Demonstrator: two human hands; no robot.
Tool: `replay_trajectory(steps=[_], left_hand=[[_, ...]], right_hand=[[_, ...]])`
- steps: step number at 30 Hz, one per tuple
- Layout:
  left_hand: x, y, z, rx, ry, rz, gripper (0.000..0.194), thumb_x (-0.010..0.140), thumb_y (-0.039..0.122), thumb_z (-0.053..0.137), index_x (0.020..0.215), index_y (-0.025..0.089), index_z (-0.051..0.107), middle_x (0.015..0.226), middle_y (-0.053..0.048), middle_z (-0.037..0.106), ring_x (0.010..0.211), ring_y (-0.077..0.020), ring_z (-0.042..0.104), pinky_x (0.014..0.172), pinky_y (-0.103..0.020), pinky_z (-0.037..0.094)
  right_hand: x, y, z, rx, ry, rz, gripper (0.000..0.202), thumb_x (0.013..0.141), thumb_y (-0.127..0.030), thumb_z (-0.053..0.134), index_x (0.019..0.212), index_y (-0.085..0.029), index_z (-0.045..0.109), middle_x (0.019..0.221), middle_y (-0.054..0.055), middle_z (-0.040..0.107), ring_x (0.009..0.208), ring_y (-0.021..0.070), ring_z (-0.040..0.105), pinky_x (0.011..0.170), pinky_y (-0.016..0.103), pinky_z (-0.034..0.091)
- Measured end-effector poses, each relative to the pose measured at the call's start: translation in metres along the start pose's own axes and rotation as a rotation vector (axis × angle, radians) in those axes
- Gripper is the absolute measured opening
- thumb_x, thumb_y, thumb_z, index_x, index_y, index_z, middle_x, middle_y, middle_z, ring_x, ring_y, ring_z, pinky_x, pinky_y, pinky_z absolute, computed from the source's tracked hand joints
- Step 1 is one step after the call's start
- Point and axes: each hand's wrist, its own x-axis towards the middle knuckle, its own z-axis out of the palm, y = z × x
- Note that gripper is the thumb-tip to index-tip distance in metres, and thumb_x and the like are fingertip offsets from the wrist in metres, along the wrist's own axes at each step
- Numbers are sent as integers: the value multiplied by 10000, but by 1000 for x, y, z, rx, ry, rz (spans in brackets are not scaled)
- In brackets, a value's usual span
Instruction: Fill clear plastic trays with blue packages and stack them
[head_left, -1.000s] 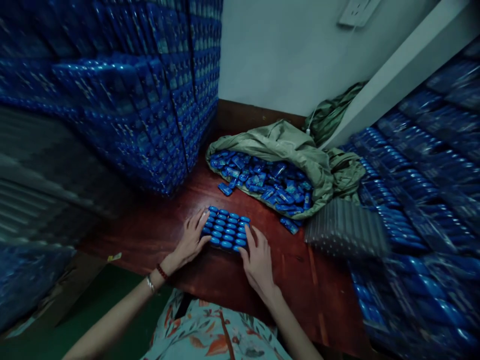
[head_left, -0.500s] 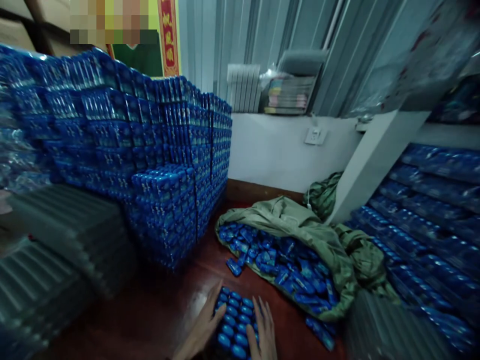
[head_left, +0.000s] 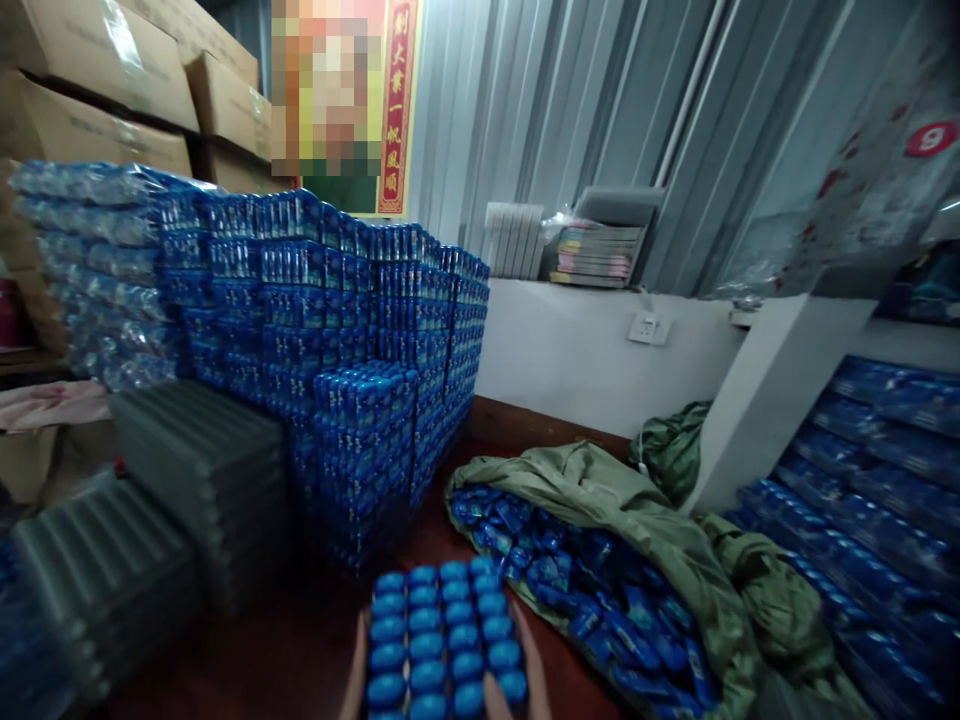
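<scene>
Between my two hands is a block of small blue packs [head_left: 444, 640] with rounded tops, set in tight rows. My left hand [head_left: 356, 672] presses along its left side, with most of the fingers hidden behind the block. On the opposite side, my right hand [head_left: 532, 665] grips the block, its thumb lying over the front right packs. Just beyond and to the right, a green cloth sack [head_left: 585, 480] lies on the floor with its mouth spread. Many loose blue packs [head_left: 615, 600] fill that mouth.
Tall stacks of blue packs [head_left: 292, 270] rise at left, with a lower stack [head_left: 364, 420] before them. Grey ridged trays [head_left: 202, 440] stand nearer. Cardboard boxes [head_left: 105, 60] are piled behind. More blue packs [head_left: 885, 480] line the right, beside a white slanted post [head_left: 787, 390].
The block of blue packs looks larger and closer, raised off the floor between my hands. My hands have shifted to its sides. The view has tilted up and turned left.
</scene>
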Motion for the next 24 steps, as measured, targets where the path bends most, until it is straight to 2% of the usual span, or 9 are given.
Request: replay_trajectory(steps=[3,5,7,9,11,13,15,20,24], left_hand=[[11,38,-55,50,240,52,866,849,485,392,1372,353,-285,1532,100,124,1413,-247,118,1103,-470,332],[40,74,-90,5,530,136,833,889,457,367,1402,294,-270,1552,31,15,1415,-262,106,1126,-487,249],[82,104,-122,28,675,243,844,897,440,414,1423,278,-227,1553,-14,-51,1419,-267,35,1137,-503,163],[126,120,-147,76,776,259,869,888,461,443,1434,250,-199,1548,-70,-97,1404,-292,-97,1123,-543,112],[160,118,-162,136,774,213,890,869,491,466,1448,224,-154,1542,-130,-92,1388,-336,-127,1094,-597,95],[181,105,-166,269,743,164,862,857,512,470,1468,203,-53,1539,-165,-65,1380,-376,-122,1065,-642,70],[190,91,-163,436,729,143,793,875,503,432,1474,177,27,1537,-180,-37,1383,-386,-100,1052,-660,42],[203,86,-157,660,786,155,716,916,392,381,1459,46,67,1515,-253,21,1408,-351,9,1092,-594,3],[205,92,-159,581,843,114,764,897,366,449,1454,24,54,1512,-262,16,1403,-370,5,1099,-588,-1]], right_hand=[[86,-54,-2,193,119,-61,566,932,-367,343,1464,-266,177,1427,78,410,1248,232,467,961,380,472],[167,-93,-1,277,113,-232,540,936,-431,347,1432,-239,252,1407,75,425,1280,216,419,1033,378,395],[247,-124,2,340,29,-316,597,921,-503,360,1437,-230,235,1448,72,361,1335,216,332,1080,407,316],[307,-141,8,377,-64,-279,662,907,-570,333,1446,-203,220,1496,73,272,1375,223,246,1107,449,244],[335,-139,13,397,-93,-229,674,898,-602,313,1420,-176,298,1494,74,281,1381,214,231,1123,433,204],[329,-120,17,440,-64,-194,650,895,-603,314,1361,-159,407,1453,82,364,1351,205,298,1118,400,226],[298,-86,20,488,-12,-176,594,893,-584,347,1279,-160,505,1371,88,475,1280,205,407,1082,377,298],[168,21,38,393,24,-10,423,909,-481,381,1123,-196,608,1093,62,662,965,190,623,847,329,495],[80,94,36,-66,23,87,360,907,-409,384,974,-208,675,938,37,698,882,165,634,807,287,500]])
